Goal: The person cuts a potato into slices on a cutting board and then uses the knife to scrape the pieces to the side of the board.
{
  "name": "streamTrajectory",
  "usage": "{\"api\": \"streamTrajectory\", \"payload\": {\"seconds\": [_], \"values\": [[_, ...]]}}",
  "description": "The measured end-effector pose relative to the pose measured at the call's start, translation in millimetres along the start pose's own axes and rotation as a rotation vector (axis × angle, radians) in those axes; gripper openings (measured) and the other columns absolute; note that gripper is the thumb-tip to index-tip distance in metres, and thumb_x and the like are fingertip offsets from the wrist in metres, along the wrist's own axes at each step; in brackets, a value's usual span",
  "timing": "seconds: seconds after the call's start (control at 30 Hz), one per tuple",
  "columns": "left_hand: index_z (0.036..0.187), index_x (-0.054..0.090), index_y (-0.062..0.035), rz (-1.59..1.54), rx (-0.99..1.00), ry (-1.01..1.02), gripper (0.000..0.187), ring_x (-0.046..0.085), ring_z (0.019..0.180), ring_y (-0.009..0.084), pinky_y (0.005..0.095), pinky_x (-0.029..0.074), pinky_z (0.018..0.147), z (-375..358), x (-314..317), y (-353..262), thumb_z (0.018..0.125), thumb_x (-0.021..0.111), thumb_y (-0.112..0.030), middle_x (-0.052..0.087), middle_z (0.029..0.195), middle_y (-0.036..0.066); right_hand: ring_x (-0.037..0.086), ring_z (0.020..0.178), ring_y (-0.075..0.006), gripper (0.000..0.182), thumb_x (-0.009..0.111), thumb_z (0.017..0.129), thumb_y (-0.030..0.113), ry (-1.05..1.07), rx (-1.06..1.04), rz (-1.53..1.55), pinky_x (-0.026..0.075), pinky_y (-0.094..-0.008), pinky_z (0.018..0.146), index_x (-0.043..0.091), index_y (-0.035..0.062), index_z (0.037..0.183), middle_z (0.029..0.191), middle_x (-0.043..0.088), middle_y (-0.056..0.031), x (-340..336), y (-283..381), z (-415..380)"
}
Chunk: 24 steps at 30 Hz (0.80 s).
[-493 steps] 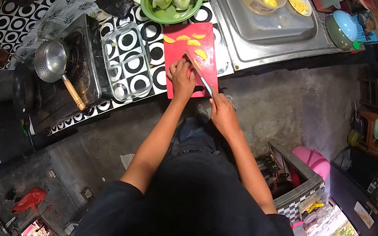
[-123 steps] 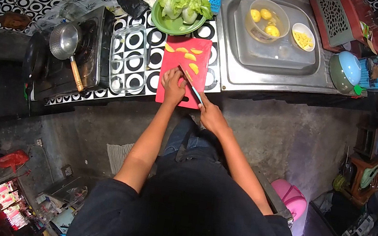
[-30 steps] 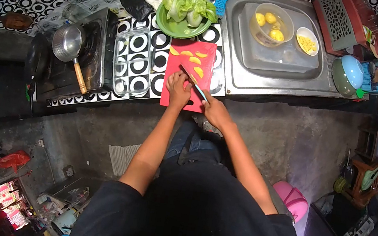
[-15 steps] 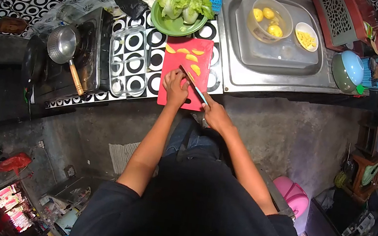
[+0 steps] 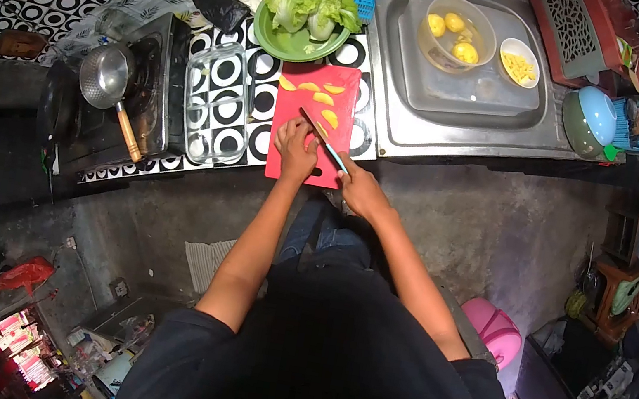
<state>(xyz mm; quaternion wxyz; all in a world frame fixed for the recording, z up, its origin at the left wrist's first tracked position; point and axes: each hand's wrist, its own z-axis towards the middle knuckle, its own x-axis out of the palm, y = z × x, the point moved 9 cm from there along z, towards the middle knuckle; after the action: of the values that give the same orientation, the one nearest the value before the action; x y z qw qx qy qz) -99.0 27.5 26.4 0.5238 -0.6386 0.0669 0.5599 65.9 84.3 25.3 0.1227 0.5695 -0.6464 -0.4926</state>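
My right hand grips a knife by its light blue handle, with the blade slanting up and left over the red cutting board. Curled fingers of my left hand press down on the board beside the blade; what they hold, if anything, is hidden under them. Just beyond the blade lies a yellow potato wedge. Several more yellow wedges are spread over the far half of the board.
Behind the board stands a green bowl of leafy greens. A glass dish and a stove with a saucepan are on the left. At the sink are a tub of peeled potatoes and a white bowl of cut pieces.
The knife and my right hand have shifted slightly left, bringing the blade tip a little further over my left fingertips. My left hand stays nearly still.
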Motion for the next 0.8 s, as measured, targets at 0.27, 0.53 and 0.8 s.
{"api": "streamTrajectory", "payload": {"seconds": [0.27,0.53,0.8], "values": [[0.105,0.064,-0.0071,0.012,-0.011,-0.009,0.03,0.046,0.122,0.0334,0.0479,0.031,0.105,3,1,1,0.078,0.077,-0.011,0.057,0.121,0.007,0.06,0.113,-0.0496,0.05,0.047,0.102,0.023,0.032,0.006,-0.024,0.046,-0.0563,0.097,0.039,0.0156,0.151,0.116,0.064,-0.0336,-3,5,16],[0.106,0.063,-0.0073,0.012,0.016,-0.034,0.032,0.047,0.121,0.0329,0.0478,0.031,0.105,0,0,3,0.078,0.078,-0.013,0.057,0.121,0.007,0.059,0.113,-0.0501,0.048,0.047,0.103,0.024,0.039,0.074,-0.029,0.046,-0.0571,0.095,0.04,0.0195,0.151,0.113,0.065,-0.0329,-8,6,-3],[0.111,0.062,-0.0088,-0.019,0.01,-0.032,0.037,0.047,0.122,0.033,0.0482,0.032,0.105,0,-3,-2,0.078,0.079,-0.013,0.058,0.122,0.007,0.058,0.108,-0.0528,0.035,0.046,0.103,0.02,0.029,0.054,0.009,0.045,-0.0586,0.088,0.045,0.0138,0.137,0.108,0.065,-0.0327,-24,0,-46]]}}
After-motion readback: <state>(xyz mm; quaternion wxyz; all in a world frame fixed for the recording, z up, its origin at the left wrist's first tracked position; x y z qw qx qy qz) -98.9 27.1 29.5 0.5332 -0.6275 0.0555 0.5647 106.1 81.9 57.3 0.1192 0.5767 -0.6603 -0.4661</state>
